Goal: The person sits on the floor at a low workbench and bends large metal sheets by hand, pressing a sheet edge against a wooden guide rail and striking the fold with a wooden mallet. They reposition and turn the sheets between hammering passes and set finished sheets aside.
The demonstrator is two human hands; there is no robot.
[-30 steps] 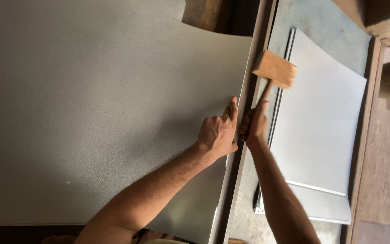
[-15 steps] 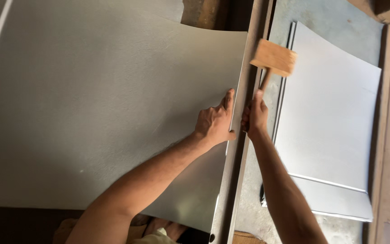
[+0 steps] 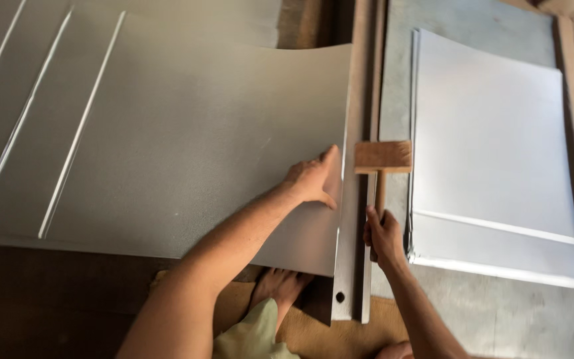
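Fingers (image 3: 375, 219) clamped on mallet (image 3: 382, 157) handle, left hand (image 3: 311, 178) flat at sheet (image 3: 167, 139) edge.

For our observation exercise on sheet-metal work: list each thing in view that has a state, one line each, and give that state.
Large grey metal sheet: lying flat, far edge curling up, pressed by left hand.
Wooden mallet: head over the steel angle bar, handle in right hand grip.
Smaller grey sheet: lying flat, near edge folded.

Counted: two hands, left hand (image 3: 310, 181) and right hand (image 3: 385, 238); one wooden mallet (image 3: 382, 157); two sheet-metal panels, large sheet (image 3: 167, 139) and smaller sheet (image 3: 493, 159); one angle-iron bar (image 3: 349, 266).
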